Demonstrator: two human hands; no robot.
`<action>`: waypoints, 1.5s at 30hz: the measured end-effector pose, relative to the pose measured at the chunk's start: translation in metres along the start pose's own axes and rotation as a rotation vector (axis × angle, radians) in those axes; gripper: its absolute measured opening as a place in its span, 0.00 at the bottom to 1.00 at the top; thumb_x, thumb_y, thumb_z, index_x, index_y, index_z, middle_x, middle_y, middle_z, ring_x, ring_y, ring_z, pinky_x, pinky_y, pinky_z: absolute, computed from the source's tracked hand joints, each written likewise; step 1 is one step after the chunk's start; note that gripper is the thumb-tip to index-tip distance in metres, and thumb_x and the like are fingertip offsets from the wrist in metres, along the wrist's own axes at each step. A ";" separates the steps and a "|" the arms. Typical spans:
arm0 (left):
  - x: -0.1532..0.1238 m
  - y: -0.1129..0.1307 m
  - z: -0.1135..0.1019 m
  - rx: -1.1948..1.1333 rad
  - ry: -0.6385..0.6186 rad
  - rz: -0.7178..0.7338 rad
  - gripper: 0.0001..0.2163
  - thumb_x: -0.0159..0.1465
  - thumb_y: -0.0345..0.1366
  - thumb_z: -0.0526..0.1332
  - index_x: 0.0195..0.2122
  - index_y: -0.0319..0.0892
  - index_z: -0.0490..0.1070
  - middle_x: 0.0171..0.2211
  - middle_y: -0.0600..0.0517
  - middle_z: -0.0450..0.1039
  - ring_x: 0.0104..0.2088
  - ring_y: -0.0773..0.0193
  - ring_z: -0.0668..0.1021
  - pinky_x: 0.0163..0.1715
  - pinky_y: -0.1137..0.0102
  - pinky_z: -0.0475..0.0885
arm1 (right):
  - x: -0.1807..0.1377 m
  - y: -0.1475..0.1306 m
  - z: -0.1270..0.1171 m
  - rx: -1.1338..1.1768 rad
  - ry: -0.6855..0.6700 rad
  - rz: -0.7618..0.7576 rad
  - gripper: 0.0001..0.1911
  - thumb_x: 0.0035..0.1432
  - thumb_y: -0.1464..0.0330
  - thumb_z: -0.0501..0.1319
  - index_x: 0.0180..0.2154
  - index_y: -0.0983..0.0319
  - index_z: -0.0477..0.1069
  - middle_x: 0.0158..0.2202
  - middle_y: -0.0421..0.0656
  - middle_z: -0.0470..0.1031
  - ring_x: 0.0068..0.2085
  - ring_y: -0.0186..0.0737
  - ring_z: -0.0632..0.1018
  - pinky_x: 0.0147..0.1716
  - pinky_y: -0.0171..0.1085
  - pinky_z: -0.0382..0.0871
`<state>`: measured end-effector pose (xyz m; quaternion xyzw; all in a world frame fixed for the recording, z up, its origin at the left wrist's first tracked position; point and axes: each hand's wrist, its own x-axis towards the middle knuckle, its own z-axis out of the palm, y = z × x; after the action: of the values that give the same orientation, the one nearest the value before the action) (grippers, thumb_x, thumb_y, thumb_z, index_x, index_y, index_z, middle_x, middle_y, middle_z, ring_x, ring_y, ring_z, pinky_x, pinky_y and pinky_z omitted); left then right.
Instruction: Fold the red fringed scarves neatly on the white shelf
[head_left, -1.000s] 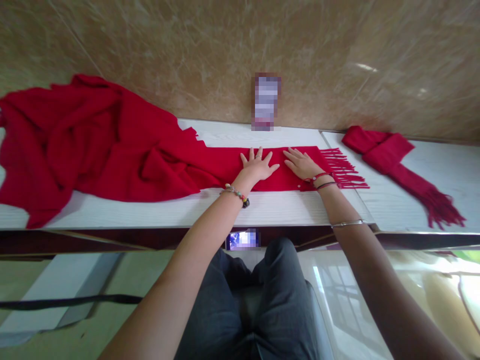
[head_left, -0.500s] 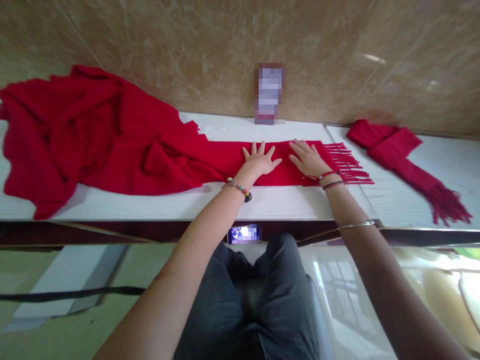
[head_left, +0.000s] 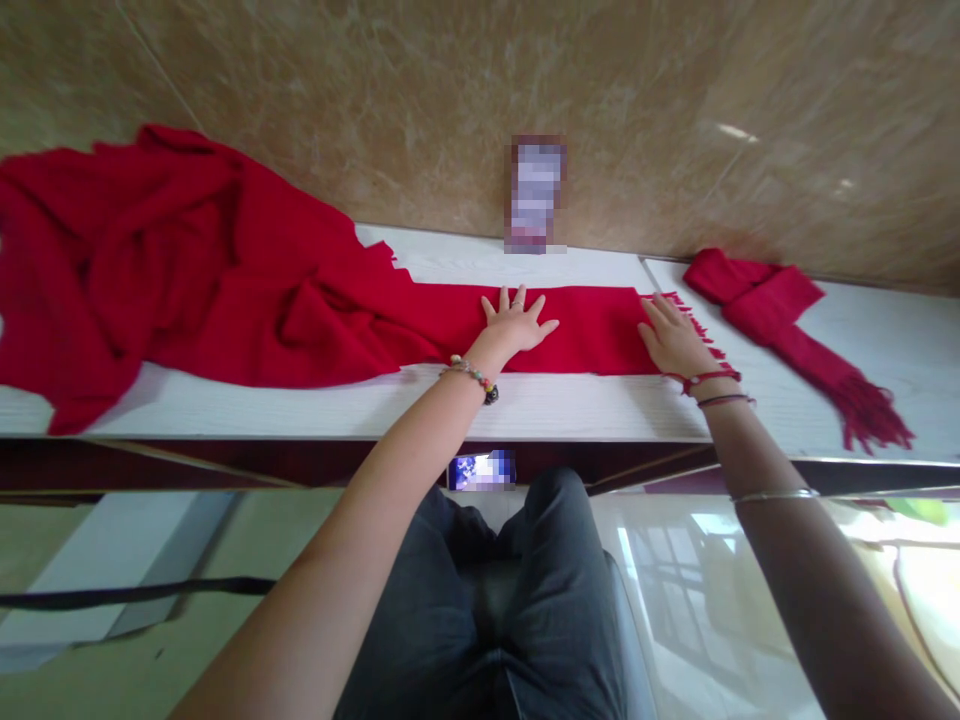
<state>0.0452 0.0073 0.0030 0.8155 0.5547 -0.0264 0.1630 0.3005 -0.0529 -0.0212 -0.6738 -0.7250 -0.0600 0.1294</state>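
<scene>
A long red scarf (head_left: pixel 592 330) lies along the white tabletop, its right part flat and its left part heaped in loose folds. My left hand (head_left: pixel 514 328) rests on the flat stretch with fingers spread. Over the fringe at the right end lies my right hand (head_left: pixel 679 335), palm down and fingers stretched out; it covers much of the tassels. Neither hand grips the cloth. To the right of it is a second red fringed scarf (head_left: pixel 784 320), folded narrow and apart from the first.
Behind the white table (head_left: pixel 360 405) rises a brown marbled wall (head_left: pixel 360 110). A blurred-out upright object (head_left: pixel 536 190) stands against it. Below the table's front edge, a lit phone (head_left: pixel 480 470) is seen above my knees. A grey-white panel (head_left: pixel 112 560) is at lower left.
My right hand has slid rightward from the flat cloth onto the fringe. My left hand has stayed in place on the scarf. The view has shifted slightly.
</scene>
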 end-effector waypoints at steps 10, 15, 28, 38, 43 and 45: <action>0.001 0.000 0.001 0.003 0.008 0.006 0.31 0.66 0.55 0.40 0.68 0.50 0.42 0.69 0.49 0.30 0.67 0.43 0.37 0.61 0.41 0.36 | -0.010 -0.050 0.005 0.011 -0.166 -0.081 0.27 0.65 0.64 0.43 0.62 0.65 0.58 0.65 0.52 0.56 0.65 0.50 0.58 0.60 0.56 0.55; 0.001 0.001 0.000 0.003 -0.001 0.000 0.32 0.65 0.55 0.40 0.68 0.50 0.41 0.69 0.51 0.29 0.67 0.44 0.37 0.61 0.42 0.35 | -0.029 0.007 0.000 -0.023 -0.076 0.049 0.28 0.63 0.65 0.43 0.61 0.69 0.59 0.62 0.57 0.60 0.63 0.54 0.61 0.58 0.56 0.59; 0.002 -0.001 0.003 0.015 0.022 0.011 0.31 0.66 0.56 0.40 0.68 0.52 0.42 0.70 0.52 0.31 0.67 0.46 0.38 0.62 0.43 0.36 | -0.001 -0.077 0.010 0.097 -0.106 -0.191 0.27 0.64 0.62 0.45 0.62 0.63 0.59 0.64 0.51 0.58 0.64 0.52 0.59 0.60 0.58 0.54; 0.001 0.001 0.001 -0.002 0.010 0.011 0.31 0.66 0.55 0.42 0.68 0.49 0.42 0.69 0.48 0.31 0.67 0.43 0.37 0.61 0.42 0.35 | -0.035 0.012 -0.003 -0.019 0.004 0.050 0.25 0.61 0.67 0.46 0.57 0.69 0.64 0.57 0.55 0.68 0.59 0.51 0.68 0.57 0.51 0.63; 0.000 0.000 0.000 -0.002 0.011 0.013 0.31 0.66 0.54 0.42 0.68 0.49 0.42 0.69 0.48 0.31 0.67 0.42 0.38 0.61 0.41 0.36 | -0.014 -0.023 -0.021 0.016 0.087 -0.063 0.26 0.62 0.66 0.45 0.58 0.71 0.63 0.58 0.56 0.66 0.61 0.50 0.65 0.60 0.49 0.60; 0.000 0.000 0.000 -0.001 0.013 0.016 0.31 0.66 0.55 0.42 0.68 0.48 0.42 0.69 0.47 0.31 0.67 0.42 0.38 0.61 0.41 0.37 | 0.002 -0.050 -0.021 0.042 0.049 -0.114 0.27 0.64 0.65 0.45 0.59 0.71 0.62 0.60 0.56 0.64 0.62 0.50 0.64 0.60 0.50 0.59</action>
<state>0.0451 0.0074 0.0025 0.8200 0.5493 -0.0195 0.1597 0.2532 -0.0603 0.0038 -0.6267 -0.7601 -0.0687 0.1577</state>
